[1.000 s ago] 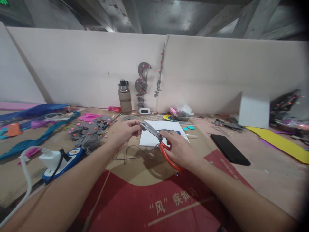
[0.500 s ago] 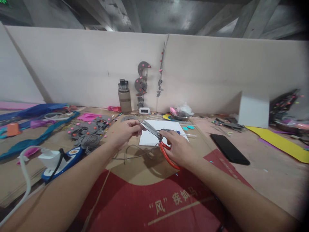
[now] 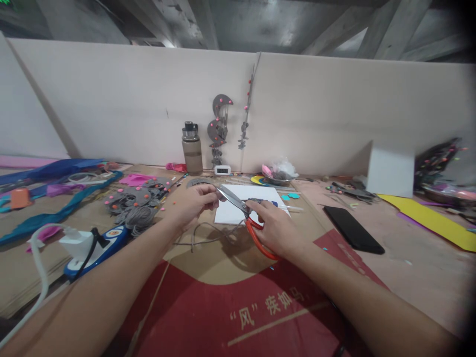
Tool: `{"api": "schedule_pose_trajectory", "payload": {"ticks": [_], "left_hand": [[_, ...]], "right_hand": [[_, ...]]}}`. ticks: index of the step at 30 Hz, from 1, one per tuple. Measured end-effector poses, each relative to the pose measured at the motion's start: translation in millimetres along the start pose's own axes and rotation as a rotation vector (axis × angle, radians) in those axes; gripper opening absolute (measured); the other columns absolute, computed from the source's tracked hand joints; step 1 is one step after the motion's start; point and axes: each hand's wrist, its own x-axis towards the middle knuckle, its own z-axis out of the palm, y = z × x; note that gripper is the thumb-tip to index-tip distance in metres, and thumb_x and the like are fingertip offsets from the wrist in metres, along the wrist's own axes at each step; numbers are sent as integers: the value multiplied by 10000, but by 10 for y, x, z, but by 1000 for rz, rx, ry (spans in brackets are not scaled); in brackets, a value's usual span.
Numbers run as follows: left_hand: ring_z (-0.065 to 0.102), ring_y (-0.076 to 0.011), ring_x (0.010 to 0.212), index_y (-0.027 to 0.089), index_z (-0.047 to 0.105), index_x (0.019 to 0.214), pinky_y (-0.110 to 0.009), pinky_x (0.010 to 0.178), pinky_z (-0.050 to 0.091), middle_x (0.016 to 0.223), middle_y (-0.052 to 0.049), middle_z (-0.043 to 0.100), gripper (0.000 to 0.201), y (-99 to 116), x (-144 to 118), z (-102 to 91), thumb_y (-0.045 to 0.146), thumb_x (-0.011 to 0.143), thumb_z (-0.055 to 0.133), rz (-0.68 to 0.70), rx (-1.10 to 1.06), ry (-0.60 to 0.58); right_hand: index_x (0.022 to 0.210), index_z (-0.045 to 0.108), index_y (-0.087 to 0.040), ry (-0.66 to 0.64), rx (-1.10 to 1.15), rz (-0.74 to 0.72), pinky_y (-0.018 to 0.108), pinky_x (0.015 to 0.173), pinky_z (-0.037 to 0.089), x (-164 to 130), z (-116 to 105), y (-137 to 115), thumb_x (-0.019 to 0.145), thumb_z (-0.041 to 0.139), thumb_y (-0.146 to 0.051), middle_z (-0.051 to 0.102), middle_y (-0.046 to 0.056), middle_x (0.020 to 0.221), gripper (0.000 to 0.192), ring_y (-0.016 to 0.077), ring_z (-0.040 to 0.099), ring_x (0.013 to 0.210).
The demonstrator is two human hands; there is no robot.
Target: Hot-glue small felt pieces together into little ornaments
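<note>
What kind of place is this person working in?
Probably a handicraft workbench: the right hand holds red-handled scissors, grey felt cut-outs with pink beads lie heaped on the cardboard-covered table, and grey felt moon ornaments lean against the partition.

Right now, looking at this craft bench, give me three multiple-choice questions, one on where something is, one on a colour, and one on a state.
1. Where does the black phone lie?
A. right of the white sheet
B. by the water bottle
C. on the grey felt pile

2. What colour are the handles of the scissors?
A. blue
B. red-orange
C. black

3. How does the right hand stand to the scissors?
A. hovering apart
B. gripping the handles
C. flat on the blades

Answers: 1 A, it rests on the table right of the sheet. 2 B, a red-orange loop shows under the hand. 3 B, the fingers close on the handles while the left hand pinches something small at the blade tip.
</note>
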Motion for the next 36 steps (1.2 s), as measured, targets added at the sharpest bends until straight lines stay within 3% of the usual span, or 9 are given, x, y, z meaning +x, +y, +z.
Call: {"api": "schedule_pose_trajectory", "payload": {"ticks": [11,21,28,36], "left_hand": [[447,-72,537,139,653,680,-219,541,318,582,8,548,141,6,0,-7,277,685,681,-8,-24,-3],[454,-72,563,127,658,730,-220,541,339,709,-21,596,182,24,8,-14,291,662,696,-37,-26,-4],[440,-66,532,131,635,733,-215,519,329,636,4,544,198,63,-17,-6,301,656,701,-53,-33,57],[466,-76,535,140,605,698,-228,533,334,675,-17,616,152,109,-35,22,277,672,666,-41,-31,49]], "right_hand": [[1229,495,-246,-1,-20,-17,262,611,328,-2,7,22,830,483,-313,569,66,903,405,166,509,697],[1213,516,-242,15,-35,-22,269,632,363,0,17,32,827,485,-297,592,69,903,390,173,532,700],[1179,541,-213,78,181,-4,293,765,426,23,104,90,842,489,-297,635,72,964,351,193,575,865],[1227,465,-215,33,207,43,298,754,429,13,60,12,836,518,-333,512,86,985,412,178,523,816]]}}
